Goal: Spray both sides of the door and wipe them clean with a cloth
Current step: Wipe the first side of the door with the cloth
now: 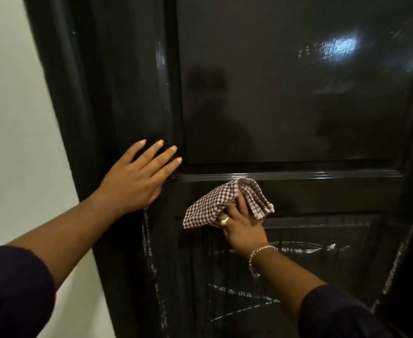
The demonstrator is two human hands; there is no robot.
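While left hand (137,176) braces door (286,93), right hand (243,228) presses cloth (215,203).

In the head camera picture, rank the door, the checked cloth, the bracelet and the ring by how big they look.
1. door
2. checked cloth
3. bracelet
4. ring
All lie at or near the door, so the order is safe.

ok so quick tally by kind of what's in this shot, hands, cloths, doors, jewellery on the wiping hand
Hands: 2, the left hand flat on the door and the right hand holding the cloth
Cloths: 1, a checked cloth
Doors: 1, a glossy black door
Jewellery: 2, a ring and a bracelet
Total: 6
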